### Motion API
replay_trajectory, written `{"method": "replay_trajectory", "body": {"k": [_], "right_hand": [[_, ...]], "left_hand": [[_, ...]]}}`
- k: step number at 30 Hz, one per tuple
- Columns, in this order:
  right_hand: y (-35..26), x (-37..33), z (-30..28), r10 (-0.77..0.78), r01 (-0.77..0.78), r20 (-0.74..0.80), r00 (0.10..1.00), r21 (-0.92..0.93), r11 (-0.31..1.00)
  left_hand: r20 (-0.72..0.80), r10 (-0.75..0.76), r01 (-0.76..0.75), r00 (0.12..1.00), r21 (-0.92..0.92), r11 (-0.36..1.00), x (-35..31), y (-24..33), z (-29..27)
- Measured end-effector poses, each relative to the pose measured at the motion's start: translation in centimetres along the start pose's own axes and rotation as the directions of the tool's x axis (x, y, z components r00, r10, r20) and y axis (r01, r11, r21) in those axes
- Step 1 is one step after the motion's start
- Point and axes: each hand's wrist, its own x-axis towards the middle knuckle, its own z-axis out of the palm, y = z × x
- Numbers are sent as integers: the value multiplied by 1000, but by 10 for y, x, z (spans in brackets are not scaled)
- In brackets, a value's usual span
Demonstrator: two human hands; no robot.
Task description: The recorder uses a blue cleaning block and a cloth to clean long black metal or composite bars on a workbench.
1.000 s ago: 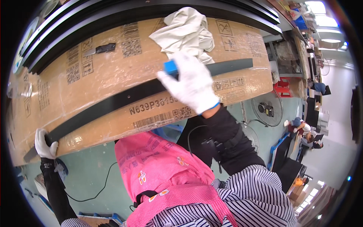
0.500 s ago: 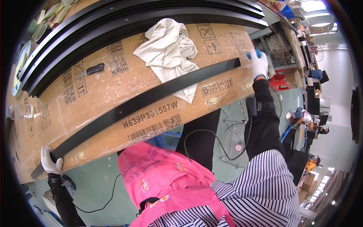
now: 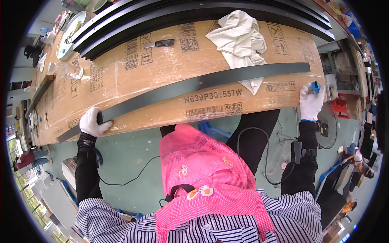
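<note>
A long flat black strip [image 3: 198,82] lies lengthwise across a film-wrapped cardboard surface [image 3: 162,73]. My left hand [image 3: 94,122], in a white glove, is closed around the strip near its left end, thumb on the near side. My right hand [image 3: 311,104], also white-gloved, is at the cardboard's near right edge, a little below the strip's right end and apart from it. Its fingers are closed on a small blue block-like piece [image 3: 315,86]; its exact kind is unclear. A crumpled off-white cloth [image 3: 239,38] lies behind the strip and partly under it.
Several black metal profiles [image 3: 194,12] lie along the far side. A utility knife [image 3: 164,43] and a clear plastic cup [image 3: 73,71] are on the cardboard. At far left is a round plate [image 3: 67,44]. A red stool [image 3: 341,107] and a fan [image 3: 330,125] stand at right.
The view has swung left, so everything sits further right in it. My right hand, with the blue piece, has come toward me from beside the strip's right end. My left hand keeps its hold.
</note>
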Motion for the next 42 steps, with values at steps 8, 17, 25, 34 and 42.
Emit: {"method": "replay_trajectory", "body": {"k": [8, 17, 25, 34, 42], "right_hand": [[15, -92, 7, 272, -300, 155, 950, 202, 933], [28, -161, 6, 318, -367, 242, 917, 192, 910], [54, -195, 20, 352, -423, 324, 878, 179, 889], [125, -282, 147, 674, -813, 696, 248, -229, 535], [89, -189, 116, 654, -887, 614, 442, 192, 420]], "left_hand": [[-68, 94, -104, 993, -174, 979, -16, 137, -46], [853, 245, 712, 461, -520, 472, -20, 201, -41], [901, 225, 761, 371, -434, 482, -35, 209, -31], [897, 209, 725, 389, -438, 531, -54, 231, -47], [900, 184, 740, 394, -430, 517, -118, 194, -86]]}}
